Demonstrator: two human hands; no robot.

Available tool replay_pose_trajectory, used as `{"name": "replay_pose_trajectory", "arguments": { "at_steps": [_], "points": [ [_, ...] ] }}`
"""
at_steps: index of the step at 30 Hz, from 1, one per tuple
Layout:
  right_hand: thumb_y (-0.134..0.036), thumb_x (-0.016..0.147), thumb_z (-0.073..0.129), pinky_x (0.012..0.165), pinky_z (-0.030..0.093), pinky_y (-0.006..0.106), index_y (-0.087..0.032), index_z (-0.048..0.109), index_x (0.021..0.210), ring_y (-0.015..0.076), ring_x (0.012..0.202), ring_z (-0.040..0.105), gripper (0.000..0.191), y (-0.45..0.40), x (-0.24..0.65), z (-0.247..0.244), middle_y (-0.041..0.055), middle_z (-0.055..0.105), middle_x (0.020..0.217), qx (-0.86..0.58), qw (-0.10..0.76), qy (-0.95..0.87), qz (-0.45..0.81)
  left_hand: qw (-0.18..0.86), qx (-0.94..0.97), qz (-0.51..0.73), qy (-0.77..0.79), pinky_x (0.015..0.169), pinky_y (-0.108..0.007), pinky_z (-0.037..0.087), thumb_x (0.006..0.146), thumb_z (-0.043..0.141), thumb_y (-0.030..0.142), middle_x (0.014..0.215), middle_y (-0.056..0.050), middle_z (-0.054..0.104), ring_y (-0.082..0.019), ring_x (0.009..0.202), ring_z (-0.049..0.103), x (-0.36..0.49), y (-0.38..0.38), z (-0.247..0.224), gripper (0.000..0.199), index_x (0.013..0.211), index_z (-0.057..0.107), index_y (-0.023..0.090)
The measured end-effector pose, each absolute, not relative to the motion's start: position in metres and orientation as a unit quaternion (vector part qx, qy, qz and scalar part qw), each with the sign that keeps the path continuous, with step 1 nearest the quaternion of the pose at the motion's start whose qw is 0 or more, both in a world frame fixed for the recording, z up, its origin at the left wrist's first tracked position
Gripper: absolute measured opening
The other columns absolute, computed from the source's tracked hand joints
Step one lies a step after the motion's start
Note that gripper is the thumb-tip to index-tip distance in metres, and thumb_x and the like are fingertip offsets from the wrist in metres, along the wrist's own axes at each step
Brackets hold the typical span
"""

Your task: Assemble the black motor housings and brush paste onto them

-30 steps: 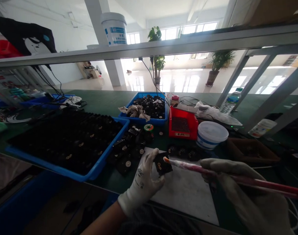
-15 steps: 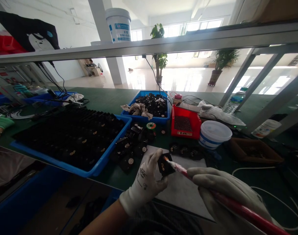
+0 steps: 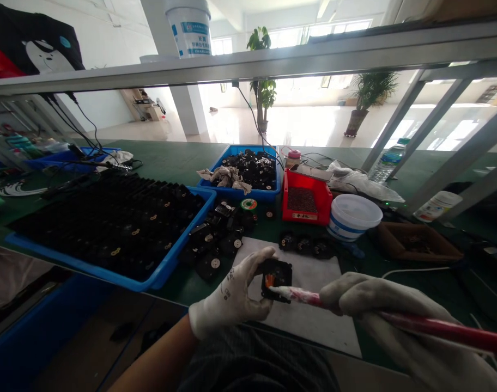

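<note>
My left hand [image 3: 240, 291], in a white glove, grips a small black square housing [image 3: 282, 272] by its left side, with the thumb below and fingers above. The housing is tilted, its hollow side partly facing me. In my gloved right hand [image 3: 379, 305] is a red-handled brush [image 3: 308, 296] with a white-coated front part. Its tip is at the lower left of the housing, where an orange patch shows; whether that is bristle or part of the housing I cannot tell. Under both hands lies a white sheet [image 3: 314, 318] on the green bench.
A blue tray [image 3: 161, 277] of black parts stands left, near loose parts [image 3: 213, 264]. Behind are another blue bin [image 3: 279, 182], a red bin [image 3: 328, 204] of small pieces and a white tub [image 3: 355, 212]. A brown box [image 3: 420, 253] sits right, beneath an overhead shelf [image 3: 232, 71].
My left hand has turned the housing so its hollow side shows. The brush tip has moved lower on it, and its handle lies flatter. The view has shifted slightly.
</note>
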State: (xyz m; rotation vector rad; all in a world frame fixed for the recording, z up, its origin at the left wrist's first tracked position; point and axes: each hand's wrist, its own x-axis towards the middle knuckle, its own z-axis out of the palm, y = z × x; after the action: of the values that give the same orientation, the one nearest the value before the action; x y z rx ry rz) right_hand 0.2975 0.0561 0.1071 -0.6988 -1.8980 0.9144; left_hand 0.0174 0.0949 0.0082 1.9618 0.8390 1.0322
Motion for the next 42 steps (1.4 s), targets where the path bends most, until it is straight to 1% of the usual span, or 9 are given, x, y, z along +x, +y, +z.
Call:
{"name": "replay_pose_trajectory", "arguments": {
  "at_steps": [3,7,13,21,28,31,34,39,42],
  "points": [
    [-0.038,0.108,0.065,0.080,0.064,0.021,-0.028,0.076,0.101,0.0193,0.089,0.077,0.016,0.063,0.302,0.104,0.0048,0.078,0.097,-0.303,0.446,-0.724,0.430,0.345,0.796,0.394,0.303,0.118,-0.043,0.054,0.074,0.073,0.005,0.151,-0.012,0.058,-0.030,0.139,0.061,0.017,0.096,0.011,0.096,0.160,0.035,0.026],
    [-0.041,0.104,0.072,0.066,0.064,0.020,-0.028,0.079,0.100,0.0167,0.077,0.075,0.016,0.071,0.302,0.093,0.0041,0.077,0.097,-0.346,0.500,-0.628,0.486,0.291,0.821,0.392,0.296,0.115,-0.044,0.057,0.075,0.069,0.004,0.150,-0.013,0.059,-0.031,0.139,0.061,0.021,0.094,0.015,0.092,0.159,0.037,0.026],
    [-0.047,0.098,0.079,0.051,0.063,0.021,-0.021,0.079,0.091,0.0164,0.059,0.072,0.026,0.070,0.294,0.082,0.0068,0.077,0.088,-0.416,0.551,-0.561,0.456,0.271,0.818,0.403,0.310,0.115,-0.041,0.056,0.074,0.068,0.002,0.145,-0.010,0.060,-0.028,0.136,0.062,0.023,0.092,0.009,0.094,0.159,0.037,0.028],
    [-0.041,0.098,0.079,0.054,0.065,0.021,-0.022,0.080,0.092,0.0160,0.059,0.072,0.020,0.051,0.281,0.070,0.0070,0.079,0.092,-0.439,0.658,-0.472,0.390,0.330,0.765,0.427,0.351,0.122,-0.045,0.050,0.077,0.068,0.004,0.152,-0.009,0.058,-0.029,0.141,0.059,0.024,0.093,0.003,0.091,0.159,0.038,0.030],
    [-0.041,0.100,0.074,0.054,0.063,0.024,-0.018,0.079,0.090,0.0182,0.058,0.071,0.025,0.042,0.267,0.077,0.0068,0.075,0.077,-0.483,0.577,-0.538,0.380,0.343,0.760,0.404,0.376,0.122,-0.046,0.049,0.074,0.071,0.006,0.151,-0.011,0.057,-0.030,0.142,0.056,0.024,0.094,0.003,0.091,0.158,0.040,0.026],
    [-0.043,0.099,0.076,0.055,0.062,0.023,-0.020,0.079,0.090,0.0181,0.060,0.071,0.024,0.041,0.267,0.084,0.0066,0.076,0.079,-0.467,0.544,-0.579,0.388,0.349,0.765,0.365,0.400,0.120,-0.047,0.050,0.073,0.073,0.010,0.149,-0.011,0.059,-0.031,0.140,0.058,0.024,0.096,0.002,0.091,0.157,0.042,0.023],
    [-0.044,0.099,0.077,0.060,0.063,0.023,-0.025,0.080,0.094,0.0175,0.065,0.073,0.021,0.041,0.275,0.091,0.0061,0.078,0.090,-0.469,0.586,-0.559,0.353,0.355,0.759,0.339,0.428,0.120,-0.048,0.050,0.073,0.071,0.012,0.150,-0.012,0.058,-0.031,0.140,0.058,0.024,0.105,0.000,0.089,0.157,0.043,0.022],
    [-0.037,0.099,0.076,0.066,0.068,0.028,-0.030,0.080,0.097,0.0206,0.069,0.075,0.009,0.044,0.315,0.086,0.0061,0.079,0.101,-0.456,0.678,-0.470,0.334,0.326,0.732,0.324,0.503,0.129,-0.055,0.034,0.081,0.069,0.015,0.156,-0.020,0.051,-0.034,0.150,0.046,0.029,0.144,-0.010,0.079,0.156,0.043,0.011],
    [-0.031,0.096,0.077,0.062,0.069,0.029,-0.028,0.082,0.095,0.0238,0.068,0.077,0.005,0.047,0.339,0.072,0.0079,0.080,0.099,-0.447,0.685,-0.449,0.359,0.313,0.728,0.297,0.534,0.131,-0.053,0.031,0.089,0.068,0.019,0.163,-0.019,0.045,-0.033,0.155,0.041,0.033,0.172,-0.017,0.077,0.160,0.038,0.016]
  ]
}}
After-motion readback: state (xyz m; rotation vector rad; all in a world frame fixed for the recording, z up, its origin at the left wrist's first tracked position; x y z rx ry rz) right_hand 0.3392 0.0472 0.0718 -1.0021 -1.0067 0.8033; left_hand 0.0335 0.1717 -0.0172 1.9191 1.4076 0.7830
